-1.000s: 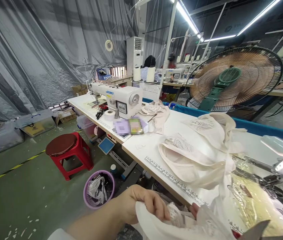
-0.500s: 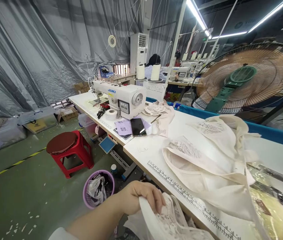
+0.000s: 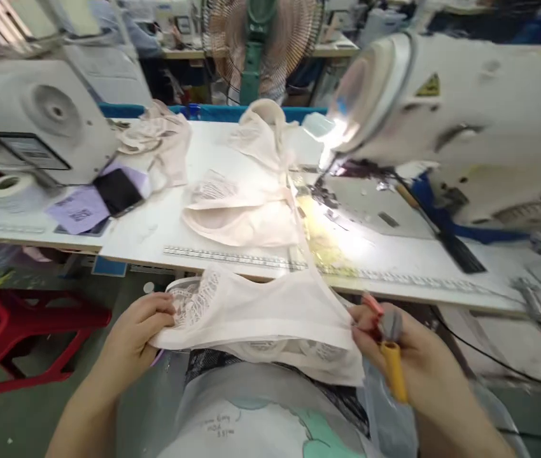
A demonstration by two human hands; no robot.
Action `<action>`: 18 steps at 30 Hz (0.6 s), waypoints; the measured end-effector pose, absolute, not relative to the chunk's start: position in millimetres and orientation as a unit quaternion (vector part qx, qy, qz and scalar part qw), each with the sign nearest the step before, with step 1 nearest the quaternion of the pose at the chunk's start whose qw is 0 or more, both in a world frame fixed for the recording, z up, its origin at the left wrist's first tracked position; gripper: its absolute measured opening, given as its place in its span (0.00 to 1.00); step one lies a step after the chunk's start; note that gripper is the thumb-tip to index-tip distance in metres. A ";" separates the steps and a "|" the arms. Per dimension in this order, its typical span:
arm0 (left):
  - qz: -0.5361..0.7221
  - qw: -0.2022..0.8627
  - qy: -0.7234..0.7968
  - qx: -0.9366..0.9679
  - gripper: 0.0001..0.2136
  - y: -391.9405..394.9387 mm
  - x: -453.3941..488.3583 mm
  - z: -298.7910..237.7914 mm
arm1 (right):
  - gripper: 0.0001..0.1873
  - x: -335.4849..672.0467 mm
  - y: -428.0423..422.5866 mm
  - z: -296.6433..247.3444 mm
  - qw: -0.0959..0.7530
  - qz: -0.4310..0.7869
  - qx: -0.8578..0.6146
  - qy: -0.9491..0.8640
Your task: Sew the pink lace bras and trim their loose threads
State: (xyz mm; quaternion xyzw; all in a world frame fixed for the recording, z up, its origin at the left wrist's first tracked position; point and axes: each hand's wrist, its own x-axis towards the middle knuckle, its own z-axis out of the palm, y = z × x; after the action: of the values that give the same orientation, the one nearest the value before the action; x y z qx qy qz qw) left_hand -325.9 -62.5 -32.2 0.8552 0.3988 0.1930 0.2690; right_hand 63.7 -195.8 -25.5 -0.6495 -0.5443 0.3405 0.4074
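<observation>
A cream bra with lace cups is stretched across my lap, just in front of the table edge. My left hand pinches its lace end. At the opposite end my right hand grips the band, and a small tool with a yellow handle and a red part lies in that same hand; its kind is blurred. On the table beyond lies another cream bra, joined by a strip of fabric to the one I hold. Farther back is a third cream lace piece.
On the right stands a sewing machine with a lit lamp; a black brush lies by it. Another sewing machine is at left, near a phone and a tape roll. A red stool stands lower left; a fan is behind.
The view has swung right and down, onto my lap. The bra once bunched in my left hand is now spread between both hands, and my right hand with the yellow-handled tool has come into view.
</observation>
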 end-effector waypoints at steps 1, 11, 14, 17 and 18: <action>0.139 0.261 0.395 0.870 0.10 -65.1 -327.5 -28.8 | 0.05 58.3 -197.0 -25.9 0.415 0.348 -0.653 -0.530; 0.136 0.368 0.282 0.875 0.15 -61.7 -211.2 25.5 | 0.11 23.4 -182.4 -1.4 0.420 0.383 -0.564 -0.599; 0.149 0.421 0.240 0.862 0.14 -54.7 -167.2 16.5 | 0.10 16.2 -189.8 4.2 0.378 0.414 -0.520 -0.644; 0.104 0.529 0.210 0.816 0.10 -60.0 -153.3 -2.8 | 0.11 11.5 -200.6 4.5 0.355 0.439 -0.491 -0.664; 0.087 0.577 0.209 0.785 0.10 -63.8 -155.3 -8.0 | 0.11 11.7 -204.0 3.6 0.352 0.447 -0.496 -0.656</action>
State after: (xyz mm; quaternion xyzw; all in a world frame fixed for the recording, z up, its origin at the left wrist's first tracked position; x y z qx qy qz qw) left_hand -155.3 -63.8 -8.0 0.7849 0.2086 0.0871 0.5769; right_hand 11.7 -204.0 3.6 -0.4956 -0.6563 0.4467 0.3524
